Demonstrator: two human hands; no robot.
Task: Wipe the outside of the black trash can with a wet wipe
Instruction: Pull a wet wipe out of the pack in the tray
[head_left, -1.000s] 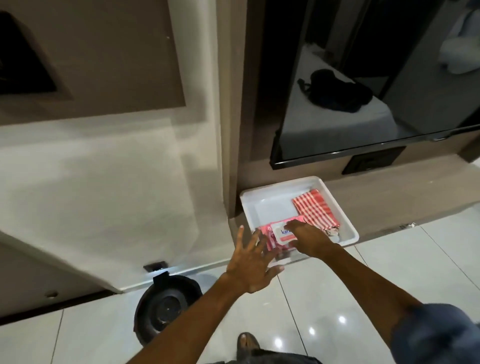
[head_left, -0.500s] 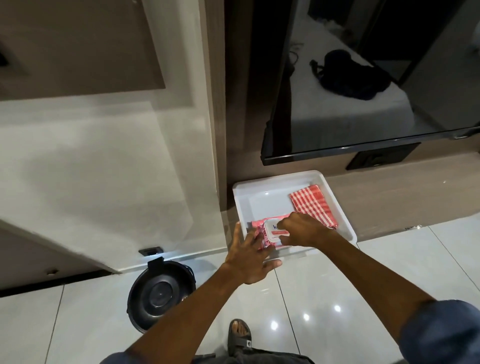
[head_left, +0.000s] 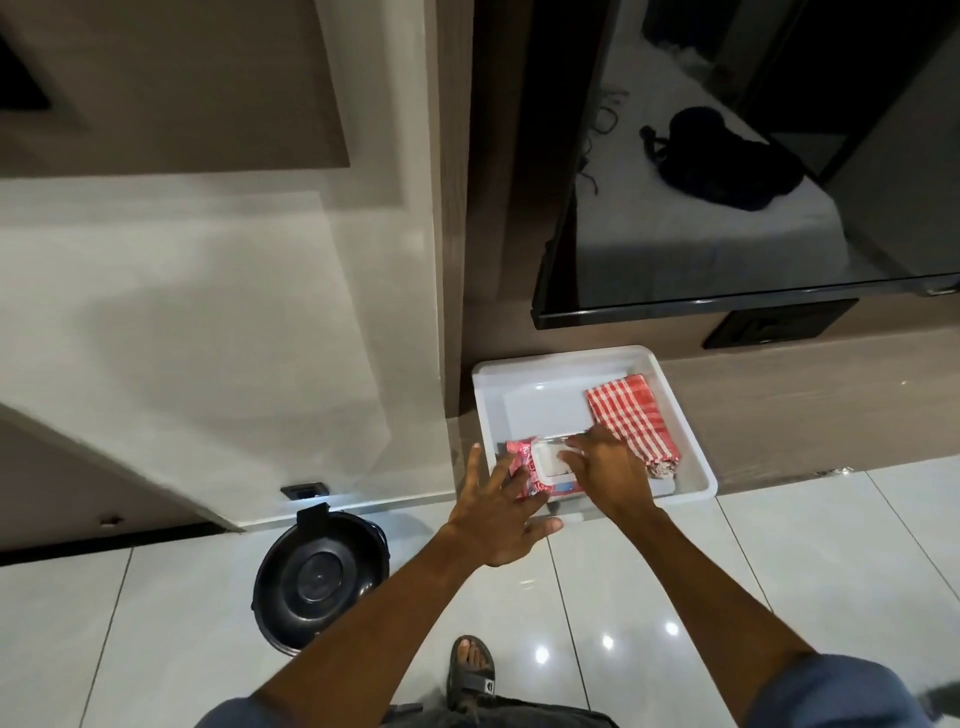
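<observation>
The black trash can (head_left: 319, 577) stands on the floor at lower left, seen from above, with its lid on. A red wet wipe pack (head_left: 524, 462) lies at the front left of a white tray (head_left: 561, 358). My left hand (head_left: 493, 519) reaches over the tray's front edge, its spread fingers pressing on the pack's left end. My right hand (head_left: 608, 467) covers the pack's right part, fingertips bent onto the white flap opening. Whether they pinch a wipe is hidden.
A red-and-white checked cloth (head_left: 628, 421) lies in the tray's right half. A dark TV screen (head_left: 727, 208) hangs above the tray on a wood panel. Glossy white floor tiles lie below. My sandalled foot (head_left: 470, 670) stands at the bottom centre. A floor socket (head_left: 305, 490) sits behind the can.
My left hand has slid forward onto the pack's left end. My right hand's fingers have worked at the flap, and the white opening now shows.
</observation>
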